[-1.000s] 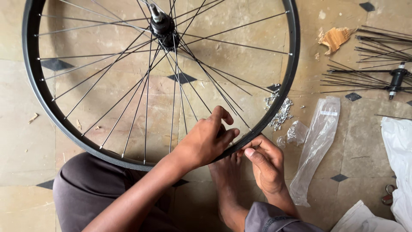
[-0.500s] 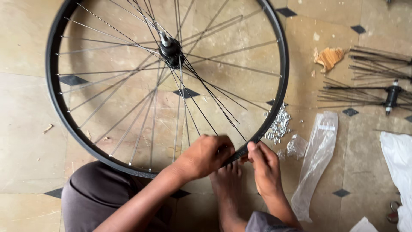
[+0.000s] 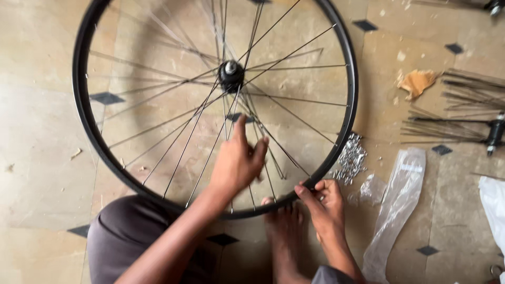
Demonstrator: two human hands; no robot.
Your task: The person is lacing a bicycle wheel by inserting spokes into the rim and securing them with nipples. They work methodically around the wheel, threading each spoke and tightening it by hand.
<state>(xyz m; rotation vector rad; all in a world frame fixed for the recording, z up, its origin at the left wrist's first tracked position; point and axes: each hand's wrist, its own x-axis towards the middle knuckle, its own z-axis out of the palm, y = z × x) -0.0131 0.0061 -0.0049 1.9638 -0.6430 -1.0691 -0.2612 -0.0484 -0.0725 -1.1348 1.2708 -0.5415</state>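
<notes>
Left hand (image 3: 238, 164) has risen among spokes (image 3: 200, 123); right hand (image 3: 323, 202) stays pinching rim (image 3: 344, 121).

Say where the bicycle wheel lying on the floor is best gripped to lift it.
Grip the black rim on its near arc, coming from the outside edge: it is a firm hoop, while the thin spokes flex. The right hand already pinches the rim there.

1 long clear plastic bag (image 3: 397, 210) on floor, white bag (image 3: 493, 202) at right edge
</notes>
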